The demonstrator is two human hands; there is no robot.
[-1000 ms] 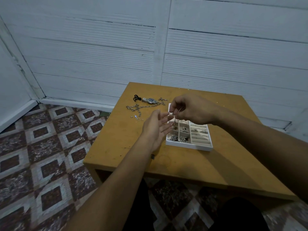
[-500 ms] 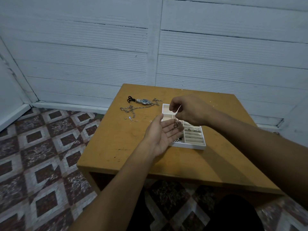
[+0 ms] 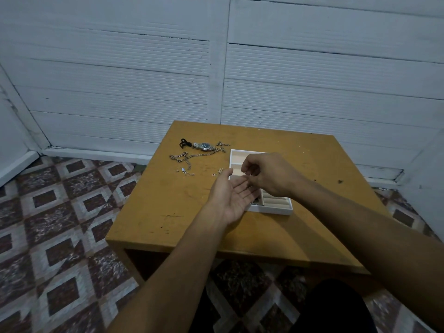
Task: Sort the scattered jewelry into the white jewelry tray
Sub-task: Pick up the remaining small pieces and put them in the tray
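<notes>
On the desk (image 3: 168,200), the white jewelry tray (image 3: 276,210), mostly hidden under both hands. Above its near-left part, the left hand (image 3: 234,195), palm up and flat; at its fingertips the right hand (image 3: 271,174), curled, any pinched piece too small to tell. Likely mid-transfer from palm to compartment; next, a careful drop into a matching slot. Left of the tray, unsorted: watch (image 3: 204,146), chain (image 3: 189,157), small bits (image 3: 183,170). Around, patterned tile floor (image 3: 60,212), white panelled wall (image 3: 144,80).
</notes>
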